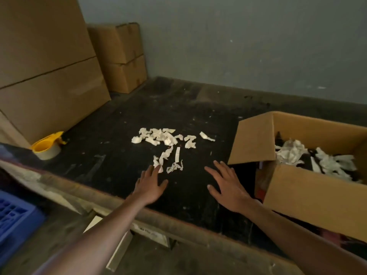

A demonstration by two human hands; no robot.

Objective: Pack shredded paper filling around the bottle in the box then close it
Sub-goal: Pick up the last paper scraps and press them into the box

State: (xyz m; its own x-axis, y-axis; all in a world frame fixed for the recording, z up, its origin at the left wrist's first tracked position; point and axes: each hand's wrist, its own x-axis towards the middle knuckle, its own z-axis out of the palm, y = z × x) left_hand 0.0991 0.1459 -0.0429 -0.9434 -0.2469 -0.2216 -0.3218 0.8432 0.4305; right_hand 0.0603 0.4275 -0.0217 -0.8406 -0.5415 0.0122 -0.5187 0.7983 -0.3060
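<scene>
- Your left hand is reaching flat over the dark counter in the lower middle of the frame, grip wide and holding nothing, its fingertips touching or overlapping the nearest strips of shredded paper.
- Your right hand is reaching beside it, just to the right, fingers spread, grip wide and empty, near the corner of the open box.
- The loose paper is lying scattered across the middle of the counter, just beyond both hands.
- The box is sitting at the right edge of the frame, one flap standing up on its left side, with more paper filling lying inside over something dark; whether that is the bottle, you cannot tell.
- A yellow tape dispenser is resting at the left, against stacked cardboard cartons.
</scene>
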